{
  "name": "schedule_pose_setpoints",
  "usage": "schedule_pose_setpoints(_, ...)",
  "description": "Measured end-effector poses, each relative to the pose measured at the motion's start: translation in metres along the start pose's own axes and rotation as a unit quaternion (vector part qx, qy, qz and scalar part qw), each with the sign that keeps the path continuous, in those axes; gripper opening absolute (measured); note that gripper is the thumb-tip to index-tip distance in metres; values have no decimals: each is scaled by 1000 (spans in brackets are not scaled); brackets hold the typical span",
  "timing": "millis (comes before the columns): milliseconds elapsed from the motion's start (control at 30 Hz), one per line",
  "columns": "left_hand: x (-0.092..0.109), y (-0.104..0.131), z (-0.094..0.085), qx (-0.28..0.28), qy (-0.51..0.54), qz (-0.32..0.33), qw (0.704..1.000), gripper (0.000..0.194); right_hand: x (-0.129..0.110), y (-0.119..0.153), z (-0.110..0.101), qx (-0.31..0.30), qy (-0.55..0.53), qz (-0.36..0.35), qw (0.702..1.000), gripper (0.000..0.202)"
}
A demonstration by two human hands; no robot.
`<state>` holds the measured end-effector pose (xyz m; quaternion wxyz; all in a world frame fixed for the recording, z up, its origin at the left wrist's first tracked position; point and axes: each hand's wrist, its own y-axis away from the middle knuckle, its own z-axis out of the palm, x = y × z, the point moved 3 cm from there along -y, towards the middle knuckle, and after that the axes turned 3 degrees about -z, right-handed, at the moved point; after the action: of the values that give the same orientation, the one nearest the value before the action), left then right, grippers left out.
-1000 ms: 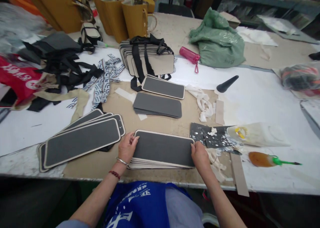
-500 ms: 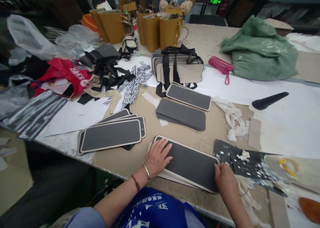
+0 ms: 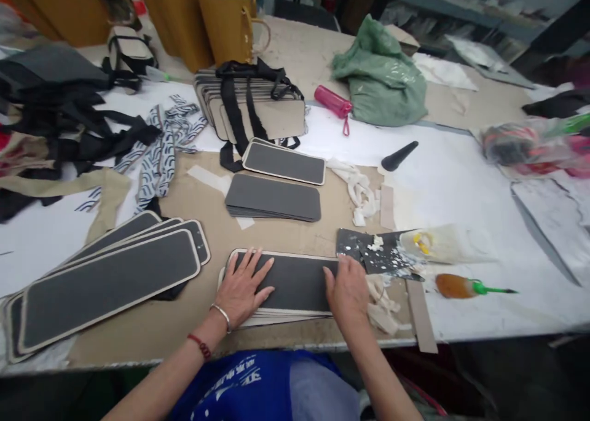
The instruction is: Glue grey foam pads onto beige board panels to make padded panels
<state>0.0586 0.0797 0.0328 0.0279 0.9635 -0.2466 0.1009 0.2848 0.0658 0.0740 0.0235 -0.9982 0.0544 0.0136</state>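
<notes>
A dark grey rectangular panel (image 3: 295, 279) with a pale border and rounded corners lies before me on a small stack of similar pieces. My left hand (image 3: 242, 286) rests flat on its left part, fingers spread. At the right end, my right hand (image 3: 348, 289) holds the panel, thumb on top and fingers curled along the edge, which they hide. Farther left, more bordered grey panels (image 3: 110, 292) overlap in a fanned pile. Beyond the hands lie a stack of plain grey pieces (image 3: 274, 196) and a few bordered panels (image 3: 286, 163).
Upright boards tied with black straps (image 3: 258, 110) stand behind. To the right are a glue-spattered black sheet (image 3: 378, 249), an amber bottle with green nozzle (image 3: 454, 286), and a black tapered tool (image 3: 399, 157). A pink pouch (image 3: 332, 101) and green bag (image 3: 387, 80) lie farther back.
The view has swung right and closer. My right hand has shifted from pinching the panel's right edge to lying over that end, its thumb on top. My left hand stays flat on the panel.
</notes>
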Motion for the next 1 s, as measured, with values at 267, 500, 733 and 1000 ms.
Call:
schedule_pose_setpoints(267,-2,0,6,0,-21,14,1000,59,-94,11,35,-39,-187,-277,941,66)
schedule_pose_setpoints(500,0,-2,3,8,-30,12,999,58,-16,7,39,-43,-123,-183,974,65)
schedule_pose_setpoints(733,1,-4,2,-4,-27,6,1000,59,12,7,43,-23,-95,-133,986,66)
schedule_pose_setpoints(1000,0,-2,4,0,-35,5,999,60,26,10,42,42,-167,-69,983,53)
